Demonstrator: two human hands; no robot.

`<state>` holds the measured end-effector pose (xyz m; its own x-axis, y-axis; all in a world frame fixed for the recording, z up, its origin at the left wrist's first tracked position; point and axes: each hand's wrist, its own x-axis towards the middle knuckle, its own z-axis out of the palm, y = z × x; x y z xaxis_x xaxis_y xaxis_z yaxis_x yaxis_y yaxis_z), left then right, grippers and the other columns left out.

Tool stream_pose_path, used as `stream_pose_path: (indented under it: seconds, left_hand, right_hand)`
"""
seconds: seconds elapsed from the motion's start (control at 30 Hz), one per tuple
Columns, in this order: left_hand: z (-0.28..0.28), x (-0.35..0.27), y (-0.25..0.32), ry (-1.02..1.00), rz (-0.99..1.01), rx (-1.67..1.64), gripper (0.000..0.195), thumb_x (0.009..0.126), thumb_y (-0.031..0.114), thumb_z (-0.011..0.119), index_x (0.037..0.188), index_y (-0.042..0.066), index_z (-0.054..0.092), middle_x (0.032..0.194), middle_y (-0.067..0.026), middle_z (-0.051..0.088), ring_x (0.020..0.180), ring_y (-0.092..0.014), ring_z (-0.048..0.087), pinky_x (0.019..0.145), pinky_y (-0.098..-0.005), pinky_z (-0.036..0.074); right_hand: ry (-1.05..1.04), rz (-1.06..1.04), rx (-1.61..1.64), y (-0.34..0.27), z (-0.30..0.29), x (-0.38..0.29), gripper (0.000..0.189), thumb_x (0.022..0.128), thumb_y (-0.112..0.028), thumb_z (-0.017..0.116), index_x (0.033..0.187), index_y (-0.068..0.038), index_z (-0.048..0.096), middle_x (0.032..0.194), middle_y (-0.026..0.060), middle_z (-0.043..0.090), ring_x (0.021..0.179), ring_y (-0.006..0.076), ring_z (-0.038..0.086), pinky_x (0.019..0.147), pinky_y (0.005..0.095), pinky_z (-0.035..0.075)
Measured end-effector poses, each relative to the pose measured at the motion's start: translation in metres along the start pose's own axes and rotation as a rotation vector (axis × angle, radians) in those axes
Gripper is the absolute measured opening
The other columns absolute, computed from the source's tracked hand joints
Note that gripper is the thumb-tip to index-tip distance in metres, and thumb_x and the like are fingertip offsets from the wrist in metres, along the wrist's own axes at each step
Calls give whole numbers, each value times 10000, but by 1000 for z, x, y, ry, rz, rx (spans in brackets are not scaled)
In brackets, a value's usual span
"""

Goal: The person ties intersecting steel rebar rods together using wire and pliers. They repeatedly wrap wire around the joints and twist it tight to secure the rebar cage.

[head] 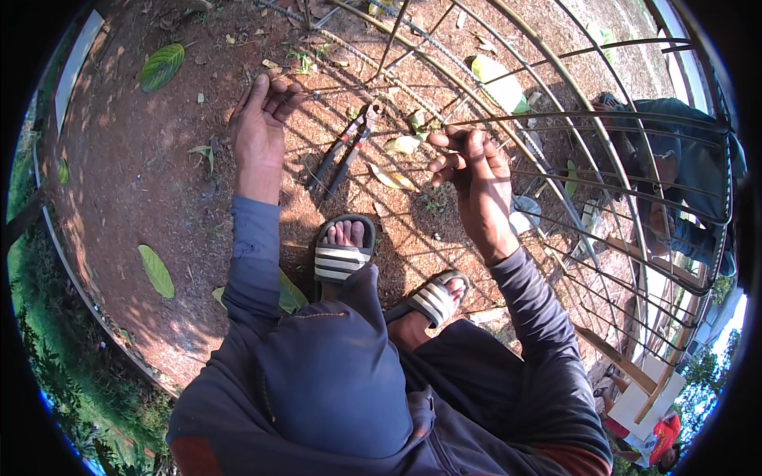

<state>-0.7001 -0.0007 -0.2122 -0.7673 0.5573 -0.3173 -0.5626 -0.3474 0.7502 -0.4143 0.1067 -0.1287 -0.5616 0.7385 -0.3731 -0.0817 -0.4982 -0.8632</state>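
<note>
My left hand [262,122] is raised over the dirt with its fingers curled around what looks like the end of a thin wire [312,95]. To the right, my right hand [476,172] has thumb and fingertips together beside the end of a bar of a steel rebar cage [518,122]; whether it pinches the bar or a wire is not clear. Between both hands, a pair of cutting pliers [348,149] with black and red handles lies on the ground, its jaws pointing away from me.
The rebar cage curves along the upper right. Behind its bars a person in dark clothes [684,160] crouches. Another person in a red and white shirt [655,440] is at the lower right, near wooden boards [616,357]. Leaves lie about, and my sandalled feet [344,250] are below.
</note>
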Motion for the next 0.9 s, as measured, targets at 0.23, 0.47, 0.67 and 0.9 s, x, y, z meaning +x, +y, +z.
stream_pose_path:
  seconds: [0.23, 0.47, 0.67, 0.9]
  left_hand:
    - [-9, 7, 24, -33, 141, 130, 242, 1015, 168, 608, 1122, -44, 657, 877, -109, 696, 822, -247, 735, 724, -332, 652]
    - [23, -25, 41, -104, 338, 514, 251, 1016, 180, 616, 1133, -28, 693, 864, -87, 704, 815, -206, 735, 701, -298, 643]
    - [69, -65, 10, -277, 228, 497, 236, 1025, 159, 599, 1142, -13, 710, 870, -83, 715, 803, -177, 733, 715, -286, 645]
    - [84, -55, -2, -312, 205, 307, 244, 1037, 172, 577, 1136, -11, 703, 860, -82, 705, 776, -182, 722, 721, -296, 638]
  right_hand:
    - [-224, 388, 493, 24, -15, -13, 543, 1078, -464, 419, 1296, 7, 577, 1410, 179, 574, 973, 193, 658, 867, 347, 567]
    - [120, -147, -707, 23, -26, -32, 592, 951, -154, 650, 1497, -67, 441, 1221, 101, 606, 885, 142, 597, 775, 310, 523]
    - [-258, -514, -880, 16, 46, 1, 926, 814, -256, 858, 1530, 8, 332, 1485, 236, 473, 1350, 312, 506, 1097, 429, 438]
    - [-462, 267, -340, 31, 30, 23, 388, 1040, -399, 579, 1109, -27, 664, 813, 18, 612, 759, 97, 590, 741, 286, 531]
